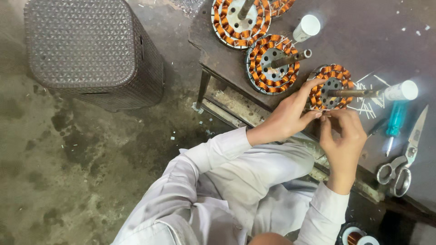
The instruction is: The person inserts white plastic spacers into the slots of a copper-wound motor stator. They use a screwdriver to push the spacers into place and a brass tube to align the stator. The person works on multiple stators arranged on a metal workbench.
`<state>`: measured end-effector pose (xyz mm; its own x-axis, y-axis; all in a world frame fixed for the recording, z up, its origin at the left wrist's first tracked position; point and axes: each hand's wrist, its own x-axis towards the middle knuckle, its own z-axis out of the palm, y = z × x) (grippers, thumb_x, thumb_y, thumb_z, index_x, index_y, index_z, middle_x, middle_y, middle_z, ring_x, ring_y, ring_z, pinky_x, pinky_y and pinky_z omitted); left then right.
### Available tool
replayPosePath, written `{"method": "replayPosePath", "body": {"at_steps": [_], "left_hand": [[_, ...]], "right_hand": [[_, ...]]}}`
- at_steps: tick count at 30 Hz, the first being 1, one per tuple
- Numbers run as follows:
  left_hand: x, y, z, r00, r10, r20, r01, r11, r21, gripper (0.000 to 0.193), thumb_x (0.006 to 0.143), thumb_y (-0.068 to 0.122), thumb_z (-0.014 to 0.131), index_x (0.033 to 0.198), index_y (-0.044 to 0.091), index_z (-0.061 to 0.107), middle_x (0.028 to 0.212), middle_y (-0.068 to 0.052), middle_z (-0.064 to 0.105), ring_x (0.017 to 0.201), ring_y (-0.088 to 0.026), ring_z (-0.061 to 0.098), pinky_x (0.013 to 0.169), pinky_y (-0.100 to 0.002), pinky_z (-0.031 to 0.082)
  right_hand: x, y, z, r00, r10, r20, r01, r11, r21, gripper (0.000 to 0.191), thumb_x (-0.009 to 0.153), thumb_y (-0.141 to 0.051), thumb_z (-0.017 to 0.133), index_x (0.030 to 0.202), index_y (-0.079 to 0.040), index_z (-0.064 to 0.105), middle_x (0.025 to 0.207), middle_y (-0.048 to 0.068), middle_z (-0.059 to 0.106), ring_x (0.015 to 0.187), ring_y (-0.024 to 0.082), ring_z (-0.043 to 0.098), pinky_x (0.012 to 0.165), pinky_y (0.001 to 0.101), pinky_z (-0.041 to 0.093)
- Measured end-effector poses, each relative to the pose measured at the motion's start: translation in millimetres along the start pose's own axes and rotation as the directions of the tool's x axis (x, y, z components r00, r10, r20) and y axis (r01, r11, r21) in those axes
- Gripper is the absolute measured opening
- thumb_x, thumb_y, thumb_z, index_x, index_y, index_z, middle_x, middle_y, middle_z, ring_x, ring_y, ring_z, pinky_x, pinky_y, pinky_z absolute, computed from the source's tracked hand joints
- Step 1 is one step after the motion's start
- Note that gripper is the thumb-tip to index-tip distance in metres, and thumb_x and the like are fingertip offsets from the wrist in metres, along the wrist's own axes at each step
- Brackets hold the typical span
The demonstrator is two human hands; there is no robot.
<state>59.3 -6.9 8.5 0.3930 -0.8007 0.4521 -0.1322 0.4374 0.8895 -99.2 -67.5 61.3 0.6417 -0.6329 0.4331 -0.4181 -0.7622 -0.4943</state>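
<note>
A round stator with orange copper windings (334,86) stands on its edge at the near side of a dark workbench (363,31), a metal shaft sticking out of its middle. My left hand (290,113) grips the stator's left rim, with the fingers spread over the coils. My right hand (343,136) is just below the stator, its fingertips pinched together at the lower rim beside the left thumb. What the right fingers pinch is too small to tell. Both arms wear pale grey sleeves.
Two more wound stators (272,63) (240,20) lie further back on the bench. A white tube (306,27), another white tube (402,90), a teal screwdriver (394,124) and scissors (404,159) lie around, with pale slivers (370,97). A brown woven stool (91,50) stands on the floor at left.
</note>
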Motion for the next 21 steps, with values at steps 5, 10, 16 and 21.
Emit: {"method": "replayPosePath", "body": {"at_steps": [5, 10, 16, 21], "left_hand": [[1.1, -4.4, 6.4, 0.999, -0.04, -0.007, 0.04, 0.999, 0.006, 0.077, 0.094, 0.004, 0.07, 0.158, 0.012, 0.029, 0.148, -0.027, 0.053, 0.137, -0.046, 0.056, 0.111, -0.045, 0.048], [-4.2, -2.6, 8.3, 0.999, -0.052, 0.0, 0.052, 0.999, 0.006, 0.077, 0.094, 0.006, 0.07, 0.158, 0.012, 0.028, 0.149, -0.028, 0.052, 0.135, -0.045, 0.057, 0.106, -0.045, 0.051], [-5.0, -0.7, 9.8, 0.999, -0.033, 0.0, 0.033, 0.997, 0.067, 0.076, 0.094, 0.009, 0.072, 0.157, 0.011, 0.029, 0.145, -0.028, 0.055, 0.133, -0.047, 0.057, 0.107, -0.046, 0.05], [-4.2, -3.3, 11.2, 0.999, 0.031, -0.013, -0.03, 0.998, 0.059, 0.077, 0.095, 0.008, 0.071, 0.157, 0.01, 0.027, 0.148, -0.029, 0.053, 0.136, -0.047, 0.054, 0.11, -0.047, 0.048]], "right_hand": [[2.8, 1.4, -4.7, 0.999, 0.016, 0.05, -0.014, 0.999, -0.038, 0.01, 0.099, 0.004, 0.072, 0.107, 0.003, 0.066, 0.102, 0.013, 0.066, 0.078, 0.019, 0.065, 0.075, 0.0301, 0.051], [0.9, 2.5, -8.2, 0.999, -0.013, 0.044, 0.014, 0.999, -0.029, 0.01, 0.101, 0.002, 0.074, 0.107, 0.004, 0.067, 0.108, 0.014, 0.067, 0.09, 0.021, 0.069, 0.08, 0.0292, 0.054], [-8.9, -1.8, -1.9, 0.997, 0.034, -0.071, -0.029, 0.996, 0.081, 0.013, 0.102, 0.001, 0.072, 0.111, 0.004, 0.064, 0.106, 0.013, 0.066, 0.09, 0.02, 0.07, 0.08, 0.0288, 0.057], [-4.7, -2.2, -1.7, 0.999, -0.039, -0.025, 0.038, 0.998, -0.045, 0.013, 0.101, 0.006, 0.068, 0.113, 0.005, 0.062, 0.106, 0.016, 0.063, 0.087, 0.024, 0.068, 0.079, 0.0325, 0.055]]}}
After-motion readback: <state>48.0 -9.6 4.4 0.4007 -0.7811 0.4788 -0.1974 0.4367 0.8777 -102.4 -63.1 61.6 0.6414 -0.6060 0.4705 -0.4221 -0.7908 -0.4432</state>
